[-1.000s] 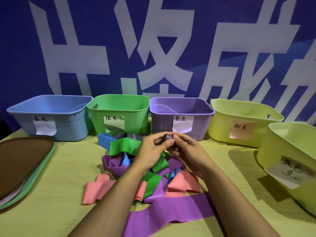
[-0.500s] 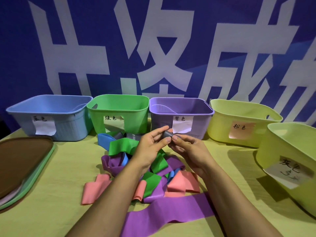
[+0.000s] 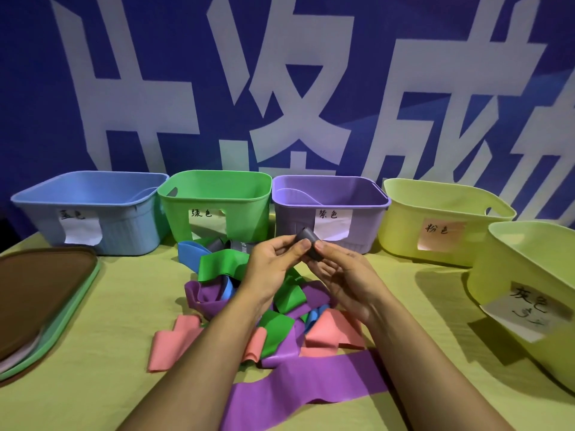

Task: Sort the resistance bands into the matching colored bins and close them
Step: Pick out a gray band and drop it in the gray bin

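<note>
Grey rubber, a small folded band, sits pinched between both hands at the centre of the frame, just in front of the purple bin. The left hand grips its left end with thumb on top; the right hand pinches its right end. Compared with a second ago, the hands have drawn slightly apart and the band shows more of its length, so it looks as though the person is unrolling or checking it before dropping it.

Its home, judging by the label, is the yellow-green bin at the right edge of the frame, well apart from the hands. The pink-labelled bin stands between that one and the purple bin; the green bin and blue bin fill the left of the row.

Below the hands, the pile of green, purple, blue and pink bands lies unsorted on the desk, so sorting has barely begun. Lids are stacked at the left edge; every bin is open.
</note>
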A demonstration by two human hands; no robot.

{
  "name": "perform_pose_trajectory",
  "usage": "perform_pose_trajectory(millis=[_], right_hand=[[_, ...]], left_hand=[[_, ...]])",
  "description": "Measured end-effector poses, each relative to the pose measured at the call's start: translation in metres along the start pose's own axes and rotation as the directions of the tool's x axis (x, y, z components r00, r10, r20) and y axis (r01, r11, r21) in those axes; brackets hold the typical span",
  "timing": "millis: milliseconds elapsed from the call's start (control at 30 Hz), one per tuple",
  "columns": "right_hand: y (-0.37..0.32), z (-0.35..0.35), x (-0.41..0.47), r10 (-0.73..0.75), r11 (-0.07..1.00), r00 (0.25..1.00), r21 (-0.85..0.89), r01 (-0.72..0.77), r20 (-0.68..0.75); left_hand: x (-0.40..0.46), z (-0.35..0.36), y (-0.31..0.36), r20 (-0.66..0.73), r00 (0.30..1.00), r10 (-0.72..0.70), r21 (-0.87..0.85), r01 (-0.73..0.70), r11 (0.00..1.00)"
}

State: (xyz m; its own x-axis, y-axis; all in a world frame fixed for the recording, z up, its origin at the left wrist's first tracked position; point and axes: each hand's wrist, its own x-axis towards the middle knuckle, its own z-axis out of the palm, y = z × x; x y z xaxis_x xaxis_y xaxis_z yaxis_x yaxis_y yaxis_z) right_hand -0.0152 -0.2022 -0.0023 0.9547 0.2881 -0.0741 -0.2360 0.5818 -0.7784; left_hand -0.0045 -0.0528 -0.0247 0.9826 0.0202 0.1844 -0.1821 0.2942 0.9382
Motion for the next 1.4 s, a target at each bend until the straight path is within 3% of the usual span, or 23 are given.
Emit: perform_pose_trajectory(millis=[267,600,700,867,1100,1267,1400], right_hand=[[-0.012,-0.006,-0.006,0.117,0.993,0.993,-0.006,-0.117,0.013],[-0.011,-0.021,-0.005,0.219,0.97,0.961,0.066,-0.233,0.17],[-0.008,-0.021,0.0,0.158,0.986,0.978,0.035,-0.164,0.133],[-0.003,-0.02,0.005,0.047,0.998,0.997,-0.035,-0.045,0.056],[-0.038,-0.007,-0.012,-0.174,0.949,0.979,-0.282,0.139,-0.104],[-0.084,0.001,-0.034,-0.322,0.827,0.938,-0.519,0.215,-0.125],[-0.135,-0.004,-0.058,-0.39,0.618,0.907,-0.775,0.131,-0.158]], left_hand=[[-0.008,0.001,0.01,0.25,0.963,-0.104,-0.117,0.137,0.984],[-0.011,0.001,0.013,0.296,0.946,-0.128,-0.103,0.165,0.981],[-0.008,0.0,0.012,0.216,0.972,-0.096,-0.092,0.118,0.989],[-0.002,0.002,0.004,0.029,0.998,-0.051,0.123,0.047,0.991],[-0.001,0.02,0.033,0.011,0.997,0.073,0.409,-0.071,0.91],[-0.013,0.049,0.046,0.033,0.989,0.144,0.485,-0.142,0.863],[-0.024,0.079,0.048,0.052,0.986,0.159,0.484,-0.164,0.859]])
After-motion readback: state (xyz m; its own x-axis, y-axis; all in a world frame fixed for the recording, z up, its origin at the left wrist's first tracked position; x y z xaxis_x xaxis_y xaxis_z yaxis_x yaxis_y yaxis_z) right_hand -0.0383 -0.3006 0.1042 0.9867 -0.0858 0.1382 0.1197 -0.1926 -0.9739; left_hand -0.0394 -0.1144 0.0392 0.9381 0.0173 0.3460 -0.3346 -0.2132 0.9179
